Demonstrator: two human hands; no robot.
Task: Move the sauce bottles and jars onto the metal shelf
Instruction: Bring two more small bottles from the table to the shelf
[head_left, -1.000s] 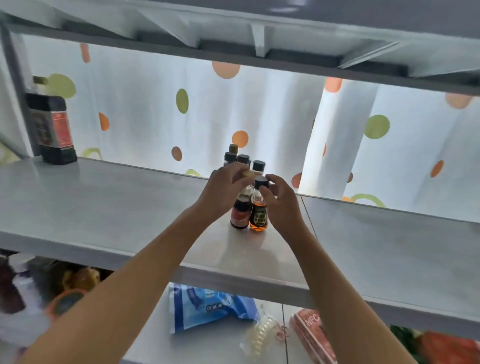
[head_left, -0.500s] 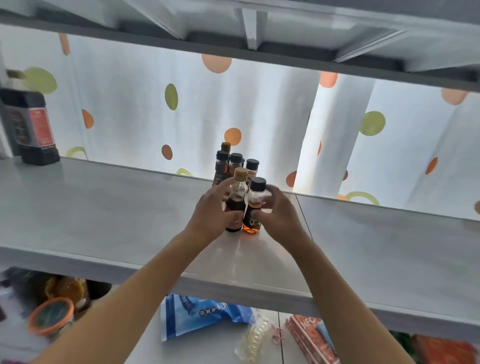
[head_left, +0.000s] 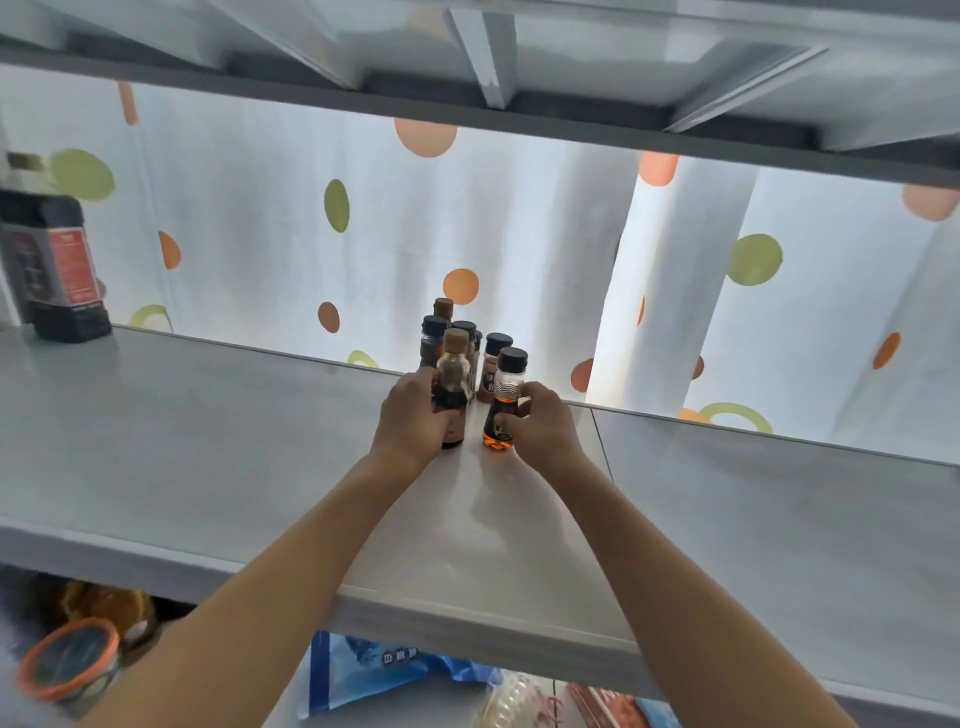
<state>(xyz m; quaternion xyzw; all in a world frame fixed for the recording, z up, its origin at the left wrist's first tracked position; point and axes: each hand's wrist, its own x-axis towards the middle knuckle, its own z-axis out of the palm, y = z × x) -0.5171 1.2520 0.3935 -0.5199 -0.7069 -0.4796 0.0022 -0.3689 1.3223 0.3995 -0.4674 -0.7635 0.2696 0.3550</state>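
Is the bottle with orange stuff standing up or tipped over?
Standing up. The orange bottle rests base-down on the shelf, black cap on top, with the right hand holding it.

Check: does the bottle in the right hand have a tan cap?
No, the bottle gripped by the right hand has a black cap; the tan cap is on the left hand's bottle.

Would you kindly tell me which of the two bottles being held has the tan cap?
The dark-sauce bottle in the left hand; the amber-liquid bottle gripped by the right hand has a black cap.
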